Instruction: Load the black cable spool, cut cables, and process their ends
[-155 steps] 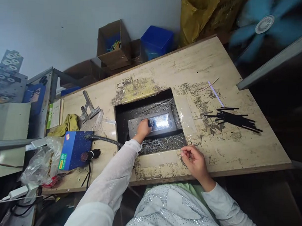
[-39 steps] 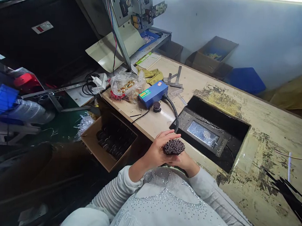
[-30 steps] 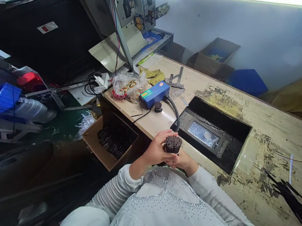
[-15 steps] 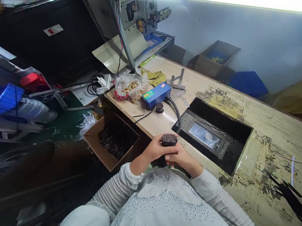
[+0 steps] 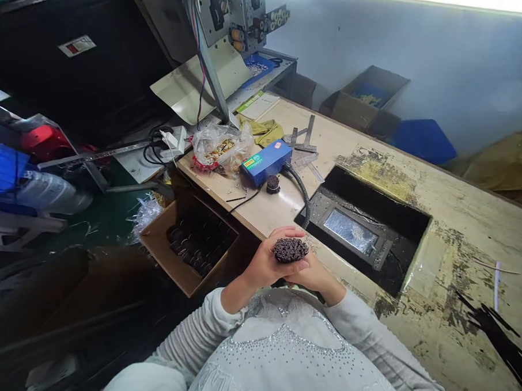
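A tight bundle of thin dark wires stands on end between my hands, its cut ends facing up towards me. My left hand is wrapped round the bundle's left side, fingers behind it and thumb across the front. My right hand closes on it from the right and below, its fingertips hidden. Just beyond the hands is a sunken black well in the bench with a shiny metal pool in it. A smaller tied wire bundle stands on the bench beside a blue box.
A cardboard box full of dark coiled bundles sits below the bench edge at left. A ribbed hose runs from the blue box to the well. A plastic bag lies behind; loose black wires lie at right.
The bundle has tipped so that its wire ends face me more squarely. My left fingers have straightened somewhat behind it. The whole view has shifted slightly.
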Available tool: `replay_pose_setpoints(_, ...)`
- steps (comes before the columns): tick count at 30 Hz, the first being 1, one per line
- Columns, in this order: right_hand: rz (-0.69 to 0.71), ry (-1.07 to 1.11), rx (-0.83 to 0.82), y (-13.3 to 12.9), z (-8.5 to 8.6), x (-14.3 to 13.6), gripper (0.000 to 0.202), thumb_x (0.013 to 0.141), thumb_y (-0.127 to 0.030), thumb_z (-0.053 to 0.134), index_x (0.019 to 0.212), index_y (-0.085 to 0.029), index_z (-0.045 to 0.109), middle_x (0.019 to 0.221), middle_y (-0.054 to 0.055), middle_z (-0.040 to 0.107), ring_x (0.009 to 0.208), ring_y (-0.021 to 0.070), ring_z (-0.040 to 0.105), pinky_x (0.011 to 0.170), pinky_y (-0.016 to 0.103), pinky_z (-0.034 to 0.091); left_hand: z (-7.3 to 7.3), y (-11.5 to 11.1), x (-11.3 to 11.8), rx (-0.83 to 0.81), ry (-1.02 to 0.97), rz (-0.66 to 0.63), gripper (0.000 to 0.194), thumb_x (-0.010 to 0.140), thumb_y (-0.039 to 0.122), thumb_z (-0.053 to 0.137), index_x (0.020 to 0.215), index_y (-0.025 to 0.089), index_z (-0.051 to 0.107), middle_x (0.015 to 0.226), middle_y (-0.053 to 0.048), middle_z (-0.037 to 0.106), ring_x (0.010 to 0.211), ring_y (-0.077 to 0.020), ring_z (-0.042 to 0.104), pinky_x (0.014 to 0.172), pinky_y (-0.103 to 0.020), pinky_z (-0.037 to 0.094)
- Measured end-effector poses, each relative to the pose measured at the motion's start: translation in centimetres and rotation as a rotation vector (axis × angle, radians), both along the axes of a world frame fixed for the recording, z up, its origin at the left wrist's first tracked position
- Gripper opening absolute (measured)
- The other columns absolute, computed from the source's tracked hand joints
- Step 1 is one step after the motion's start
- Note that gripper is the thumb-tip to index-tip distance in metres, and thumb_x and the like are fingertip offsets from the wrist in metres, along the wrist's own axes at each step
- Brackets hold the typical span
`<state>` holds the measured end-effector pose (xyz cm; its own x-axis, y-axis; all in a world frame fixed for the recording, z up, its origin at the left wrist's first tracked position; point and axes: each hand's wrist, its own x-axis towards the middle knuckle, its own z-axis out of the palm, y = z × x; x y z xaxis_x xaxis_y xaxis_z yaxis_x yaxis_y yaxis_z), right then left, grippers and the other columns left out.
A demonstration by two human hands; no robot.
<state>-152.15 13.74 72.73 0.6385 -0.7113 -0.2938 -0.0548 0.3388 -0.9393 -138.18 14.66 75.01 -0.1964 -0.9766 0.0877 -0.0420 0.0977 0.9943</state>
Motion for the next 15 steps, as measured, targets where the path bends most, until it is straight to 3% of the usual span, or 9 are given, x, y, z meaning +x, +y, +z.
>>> replay_pose_setpoints(5, 0.035, 0.020, -0.007, -0.1, 0.4, 0.2, 0.028, 0.058, -0.011, 0.058, 0.084, -0.019, 0.055, 0.063, -0.006, 0.054, 0.049, 0.0098, 0.052, 0.040, 0.020, 0.043, 0.2, 0.3, 0.1, -0.010, -0.027, 0.024, 0.045, 0.066, 0.033, 0.081, 0.108, 0.019, 0.068, 0.117, -0.011, 0.066, 0.125, -0.0276, 0.051, 0.109, -0.043, 0.038)
replay_pose_setpoints(15, 0.100, 0.024, -0.043, -0.2, -1.1, 1.0, 0.026, 0.059, -0.009, 0.060, 0.080, -0.022, 0.054, 0.055, -0.006, 0.050, 0.050, 0.0124, 0.051, 0.043, 0.024, 0.044, 0.6, 1.2, 1.2, -0.006, -0.055, 0.112, 0.045, 0.064, 0.040, 0.083, 0.103, 0.021, 0.071, 0.109, -0.010, 0.070, 0.126, -0.0292, 0.051, 0.106, -0.042, 0.042)
